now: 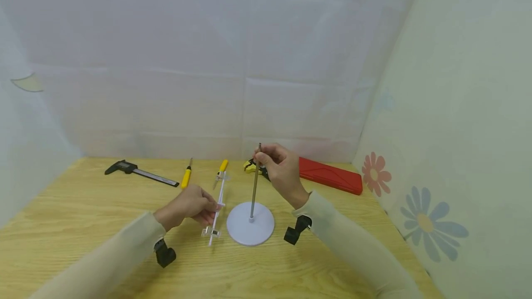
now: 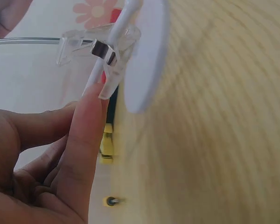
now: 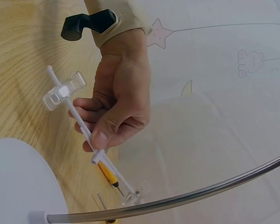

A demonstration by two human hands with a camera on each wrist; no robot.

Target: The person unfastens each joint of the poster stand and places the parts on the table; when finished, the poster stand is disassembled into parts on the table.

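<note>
Two hands work at the bench: right hand (image 1: 282, 170) pinches the upright metal rod (image 1: 254, 188) on its white round base (image 1: 250, 224), left hand (image 1: 189, 204) pinches the white clip bar (image 1: 219, 204) at 9 o'clock, long axis near-parallel.

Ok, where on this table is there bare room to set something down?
Bare wood lies left of the left hand, below the caliper, and along the near edge. It is crowded behind the white round base: yellow screwdrivers, red case, right hand.
</note>
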